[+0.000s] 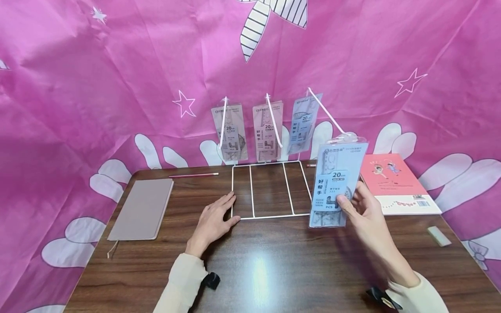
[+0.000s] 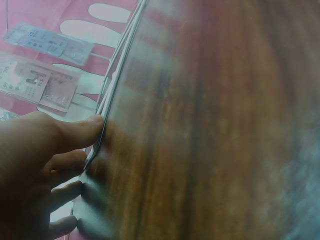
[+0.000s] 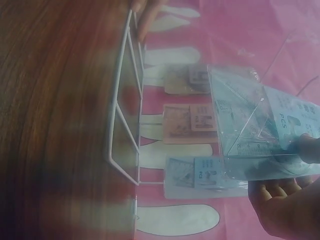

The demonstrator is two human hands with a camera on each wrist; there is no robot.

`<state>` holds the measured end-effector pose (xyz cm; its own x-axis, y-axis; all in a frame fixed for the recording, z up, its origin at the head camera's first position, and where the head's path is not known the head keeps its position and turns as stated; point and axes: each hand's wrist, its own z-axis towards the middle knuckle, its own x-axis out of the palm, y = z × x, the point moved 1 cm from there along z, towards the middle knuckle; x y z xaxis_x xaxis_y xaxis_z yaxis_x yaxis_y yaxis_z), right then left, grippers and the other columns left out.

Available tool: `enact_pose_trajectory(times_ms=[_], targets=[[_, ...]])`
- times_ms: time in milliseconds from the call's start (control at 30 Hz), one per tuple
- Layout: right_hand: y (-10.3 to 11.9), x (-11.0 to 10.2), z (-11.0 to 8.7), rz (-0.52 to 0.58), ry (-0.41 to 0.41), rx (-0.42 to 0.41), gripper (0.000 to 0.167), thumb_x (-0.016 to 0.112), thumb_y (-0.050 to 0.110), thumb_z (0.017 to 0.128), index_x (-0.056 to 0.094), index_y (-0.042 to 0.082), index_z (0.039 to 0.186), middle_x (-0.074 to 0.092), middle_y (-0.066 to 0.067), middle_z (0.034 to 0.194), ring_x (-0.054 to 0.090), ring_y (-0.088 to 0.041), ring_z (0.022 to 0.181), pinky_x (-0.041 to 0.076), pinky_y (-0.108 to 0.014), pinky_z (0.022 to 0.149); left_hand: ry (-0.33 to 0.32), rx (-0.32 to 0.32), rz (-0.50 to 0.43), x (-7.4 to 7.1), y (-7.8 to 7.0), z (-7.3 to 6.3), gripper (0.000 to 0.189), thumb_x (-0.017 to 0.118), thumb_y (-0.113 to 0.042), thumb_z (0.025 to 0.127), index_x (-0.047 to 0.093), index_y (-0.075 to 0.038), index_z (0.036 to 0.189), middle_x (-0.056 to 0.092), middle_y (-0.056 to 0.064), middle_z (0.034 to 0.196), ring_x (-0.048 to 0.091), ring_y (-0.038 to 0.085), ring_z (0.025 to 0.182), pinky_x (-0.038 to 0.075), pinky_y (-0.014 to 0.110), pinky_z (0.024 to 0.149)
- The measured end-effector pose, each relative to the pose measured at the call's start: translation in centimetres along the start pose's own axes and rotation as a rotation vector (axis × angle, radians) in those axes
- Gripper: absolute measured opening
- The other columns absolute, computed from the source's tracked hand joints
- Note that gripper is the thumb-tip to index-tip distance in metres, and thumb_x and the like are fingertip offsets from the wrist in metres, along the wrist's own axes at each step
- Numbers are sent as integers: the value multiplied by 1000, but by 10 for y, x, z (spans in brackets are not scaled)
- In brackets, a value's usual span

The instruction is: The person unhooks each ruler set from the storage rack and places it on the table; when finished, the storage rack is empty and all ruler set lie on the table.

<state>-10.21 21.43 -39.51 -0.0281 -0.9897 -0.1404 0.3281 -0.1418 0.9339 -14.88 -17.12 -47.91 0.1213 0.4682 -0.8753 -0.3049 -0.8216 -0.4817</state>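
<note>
My right hand (image 1: 365, 211) pinches a blue ruler-set packet (image 1: 332, 182) between thumb and fingers. The packet's clear top tab is at the front end of the rack's right hook (image 1: 326, 112); whether the hook passes through its hole I cannot tell. On the white wire display rack (image 1: 270, 216), a grey packet (image 1: 231, 130), a pink packet (image 1: 269, 130) and another blue packet (image 1: 304, 124) hang from the hooks. My left hand (image 1: 213, 224) lies on the table with fingers spread, touching the left side of the rack's base. Its thumb (image 2: 82, 134) is against the wire in the left wrist view.
A grey-brown notebook (image 1: 142, 208) lies at the left, with a dark red pencil (image 1: 193, 175) behind it. A red and white book (image 1: 395, 182) and a pale eraser (image 1: 439, 236) are on the right. Behind the wooden table (image 1: 289, 265) hangs a pink patterned cloth (image 1: 129, 78).
</note>
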Motion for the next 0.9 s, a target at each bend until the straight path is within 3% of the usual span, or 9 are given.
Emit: enact_pose_trajectory(times_ms=[300,900], targets=[[2,-6,-7,28,3,-3,37,55,-4,105,57,7,140,75,8,115,73,-4,99,59,-20,77,1,5,-2,0,0,1,67,72,-32,98,50,-5,155,41,7,166,38,32,152,33,61,116],[-12,-38,-3,79,-48,-13,35,54,-7,104,61,10,134,76,7,113,72,-2,95,57,-16,76,6,2,-1,-2,-1,0,68,72,-33,98,50,-5,156,40,7,166,38,32,152,33,61,116]])
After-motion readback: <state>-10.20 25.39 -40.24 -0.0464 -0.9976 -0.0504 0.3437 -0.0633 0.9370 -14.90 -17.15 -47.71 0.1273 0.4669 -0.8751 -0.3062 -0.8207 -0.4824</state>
